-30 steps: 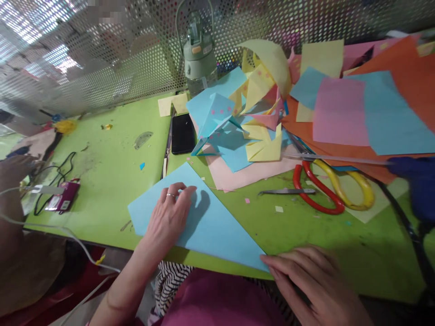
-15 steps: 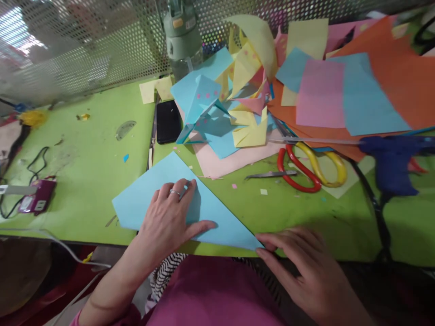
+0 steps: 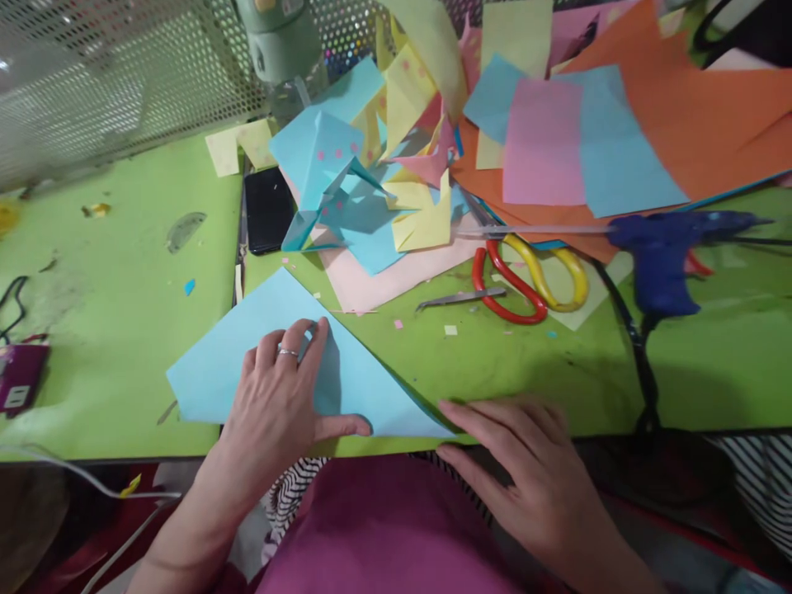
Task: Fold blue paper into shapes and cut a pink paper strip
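Note:
A sheet of light blue paper (image 3: 235,346), folded to a long point on the right, lies at the table's front edge. My left hand (image 3: 278,388) presses down on its middle, the fingers bent and the thumb stretched out along the lower edge. A ring is on one finger. Beside the paper's right tip is my right hand (image 3: 513,454), thumb and forefinger apart with nothing between them. Along the slanted upper edge near that tip, the paper lifts slightly off the table.
Behind the paper lie tweezers (image 3: 461,298), scissors (image 3: 535,285) with red and yellow handles, and a blue glue gun (image 3: 662,256). Folded blue and yellow paper pieces (image 3: 334,153) crowd the back, beside a phone (image 3: 268,210) and a bottle (image 3: 281,41). Orange sheets (image 3: 699,132) spread at right.
My right hand has let go of the paper's right tip, and its thumb and forefinger have parted. My left hand stays on the sheet. The whole view has shifted.

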`<state>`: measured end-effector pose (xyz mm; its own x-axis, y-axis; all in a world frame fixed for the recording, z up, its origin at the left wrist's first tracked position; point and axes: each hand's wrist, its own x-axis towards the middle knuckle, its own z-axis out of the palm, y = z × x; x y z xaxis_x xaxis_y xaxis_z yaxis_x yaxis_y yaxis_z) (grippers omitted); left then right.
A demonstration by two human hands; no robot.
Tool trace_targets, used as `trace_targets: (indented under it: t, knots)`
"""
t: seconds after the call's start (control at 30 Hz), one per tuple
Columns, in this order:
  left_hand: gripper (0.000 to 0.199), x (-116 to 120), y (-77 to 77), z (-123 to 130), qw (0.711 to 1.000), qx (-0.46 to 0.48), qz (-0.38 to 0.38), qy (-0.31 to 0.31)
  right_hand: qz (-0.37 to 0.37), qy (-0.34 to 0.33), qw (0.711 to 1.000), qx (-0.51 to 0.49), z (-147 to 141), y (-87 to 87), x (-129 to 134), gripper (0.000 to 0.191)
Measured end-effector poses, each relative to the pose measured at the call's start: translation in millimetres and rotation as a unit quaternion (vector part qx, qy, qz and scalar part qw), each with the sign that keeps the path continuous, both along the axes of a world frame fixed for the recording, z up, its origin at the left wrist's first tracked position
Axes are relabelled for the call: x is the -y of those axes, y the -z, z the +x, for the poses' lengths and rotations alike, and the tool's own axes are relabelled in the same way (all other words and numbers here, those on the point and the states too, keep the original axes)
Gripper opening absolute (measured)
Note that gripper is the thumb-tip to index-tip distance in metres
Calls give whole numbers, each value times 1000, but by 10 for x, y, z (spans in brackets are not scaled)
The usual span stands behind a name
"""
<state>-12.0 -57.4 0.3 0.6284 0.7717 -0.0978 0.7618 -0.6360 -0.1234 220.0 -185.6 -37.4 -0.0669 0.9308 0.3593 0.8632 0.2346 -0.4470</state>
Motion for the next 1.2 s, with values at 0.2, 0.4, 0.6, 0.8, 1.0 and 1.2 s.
trace_targets:
  t: [0.2,0.4,0.6,0.8,1.0,1.2]
  knots:
    - [118,-14,-4,-1,1000,3,-14,-6,47,-34,997,44,-65,-56,-89,24]
    - [115,-19,-23,35,999,4,-29,-16,81,-91,990,66,-90,-194,-265,38]
    - [115,-26,-64,74,999,1,-36,-27,-108,-90,987,-73,-66,-277,-474,28]
    - [109,-26,-71,61,999,-2,-29,-29,-259,-17,958,-118,-188,-299,-533,17]
    - [87,-39,-28,15,999,5,-32,-30,-206,15,978,-34,-210,-243,-499,16]
    - [106,-94,-4,-59,998,20,-56,-17,-163,17,986,11,-147,-206,-369,23]
